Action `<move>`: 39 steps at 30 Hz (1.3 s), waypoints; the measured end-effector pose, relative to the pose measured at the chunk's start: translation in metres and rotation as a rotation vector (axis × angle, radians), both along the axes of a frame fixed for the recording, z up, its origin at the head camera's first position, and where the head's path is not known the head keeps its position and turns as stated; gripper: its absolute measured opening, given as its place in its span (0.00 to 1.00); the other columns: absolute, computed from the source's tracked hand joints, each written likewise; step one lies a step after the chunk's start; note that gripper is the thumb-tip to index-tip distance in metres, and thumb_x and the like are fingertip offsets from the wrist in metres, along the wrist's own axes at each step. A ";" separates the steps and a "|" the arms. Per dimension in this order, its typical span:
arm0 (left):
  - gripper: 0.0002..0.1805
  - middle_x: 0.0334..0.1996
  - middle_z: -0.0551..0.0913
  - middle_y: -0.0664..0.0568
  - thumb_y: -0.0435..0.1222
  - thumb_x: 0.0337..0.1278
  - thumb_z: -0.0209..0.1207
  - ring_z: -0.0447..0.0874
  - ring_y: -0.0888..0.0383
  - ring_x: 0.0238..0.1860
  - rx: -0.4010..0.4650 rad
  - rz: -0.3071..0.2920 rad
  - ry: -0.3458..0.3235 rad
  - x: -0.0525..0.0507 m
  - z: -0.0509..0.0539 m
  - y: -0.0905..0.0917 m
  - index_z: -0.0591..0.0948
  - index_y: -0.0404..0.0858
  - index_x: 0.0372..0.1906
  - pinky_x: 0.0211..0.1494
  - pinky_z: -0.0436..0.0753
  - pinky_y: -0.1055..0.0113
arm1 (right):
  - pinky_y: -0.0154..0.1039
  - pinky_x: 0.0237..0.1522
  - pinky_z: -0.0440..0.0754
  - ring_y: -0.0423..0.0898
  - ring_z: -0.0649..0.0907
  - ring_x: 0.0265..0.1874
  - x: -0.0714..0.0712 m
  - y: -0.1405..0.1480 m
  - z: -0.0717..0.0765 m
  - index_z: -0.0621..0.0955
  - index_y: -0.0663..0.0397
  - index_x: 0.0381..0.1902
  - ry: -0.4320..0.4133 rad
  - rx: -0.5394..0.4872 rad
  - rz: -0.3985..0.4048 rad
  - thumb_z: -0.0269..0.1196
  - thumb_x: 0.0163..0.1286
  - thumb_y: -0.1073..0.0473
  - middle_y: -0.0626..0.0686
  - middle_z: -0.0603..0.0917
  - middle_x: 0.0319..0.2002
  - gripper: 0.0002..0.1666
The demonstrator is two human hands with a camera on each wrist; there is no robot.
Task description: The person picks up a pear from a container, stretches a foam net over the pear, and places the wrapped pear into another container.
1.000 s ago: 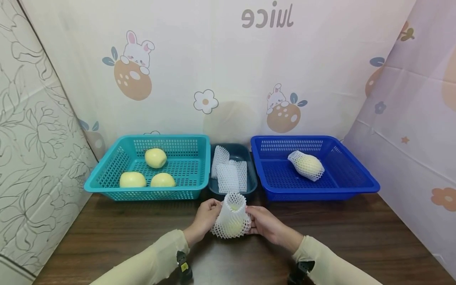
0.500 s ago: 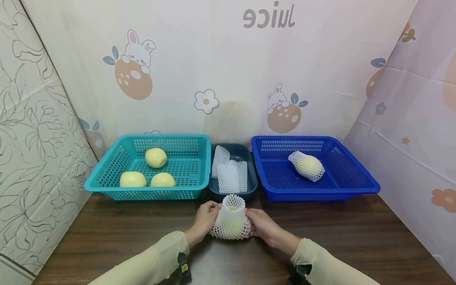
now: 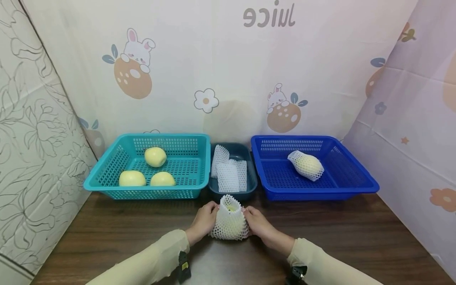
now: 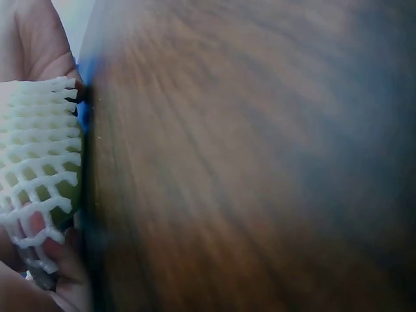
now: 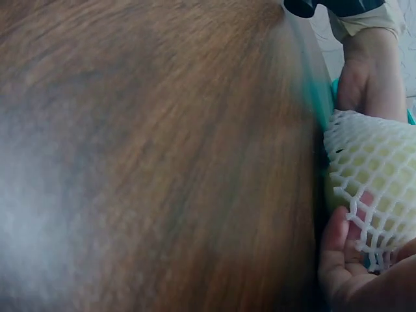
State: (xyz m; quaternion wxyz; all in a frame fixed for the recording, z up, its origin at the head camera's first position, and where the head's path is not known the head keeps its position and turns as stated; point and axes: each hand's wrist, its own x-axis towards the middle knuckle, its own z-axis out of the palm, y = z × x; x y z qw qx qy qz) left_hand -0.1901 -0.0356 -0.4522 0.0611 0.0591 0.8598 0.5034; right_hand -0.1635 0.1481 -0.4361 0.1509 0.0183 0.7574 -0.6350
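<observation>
A white foam fruit net (image 3: 229,227) stands on the table, pulled over a pale yellow-green apple. The apple's top (image 3: 232,208) shows through the net's upright, narrowed mouth, and its skin shows through the mesh. My left hand (image 3: 204,222) grips the net's left side, and my right hand (image 3: 261,225) grips its right side. In the left wrist view, the flared lower edge of the foam net (image 4: 39,156) hangs around the fruit. Fingertips (image 5: 337,227) reach under that edge in the right wrist view. Part of each hand's fingers is hidden by the net.
At the back left, a teal basket (image 3: 142,194) holds 3 bare apples (image 3: 155,157). Folded foam nets (image 3: 228,178) lie in a dark green tray (image 3: 251,186) in the middle. A blue basket (image 3: 320,193) at the back right holds one netted apple (image 3: 309,166).
The hands have drawn slightly closer together around the net. My right hand has shifted a little left, and the net's mouth has moved slightly left and tipped.
</observation>
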 end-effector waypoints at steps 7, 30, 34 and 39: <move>0.11 0.29 0.74 0.50 0.35 0.74 0.43 0.70 0.56 0.30 -0.044 -0.048 -0.002 0.004 0.008 0.001 0.73 0.35 0.36 0.34 0.71 0.62 | 0.41 0.25 0.77 0.46 0.76 0.23 0.004 0.001 0.001 0.68 0.66 0.39 0.000 -0.045 0.021 0.40 0.74 0.61 0.53 0.74 0.27 0.12; 0.17 0.35 0.68 0.48 0.39 0.77 0.35 0.65 0.55 0.39 0.426 0.082 -0.176 0.008 0.024 0.014 0.70 0.30 0.43 0.42 0.67 0.63 | 0.38 0.29 0.72 0.42 0.75 0.27 -0.010 -0.007 0.020 0.71 0.67 0.48 -0.023 -0.220 -0.154 0.45 0.75 0.60 0.51 0.76 0.31 0.15; 0.19 0.39 0.70 0.47 0.40 0.77 0.33 0.67 0.54 0.42 0.519 0.087 -0.221 0.007 0.022 0.018 0.69 0.29 0.49 0.44 0.68 0.63 | 0.36 0.28 0.72 0.40 0.75 0.25 -0.013 -0.010 0.020 0.71 0.68 0.50 -0.024 -0.256 -0.210 0.44 0.75 0.60 0.50 0.76 0.29 0.16; 0.20 0.43 0.72 0.46 0.42 0.77 0.34 0.68 0.54 0.44 0.624 0.092 -0.290 0.006 0.022 0.021 0.68 0.30 0.53 0.45 0.70 0.64 | 0.34 0.28 0.73 0.39 0.75 0.25 -0.016 -0.012 0.021 0.70 0.69 0.50 -0.025 -0.300 -0.243 0.43 0.76 0.61 0.48 0.76 0.28 0.16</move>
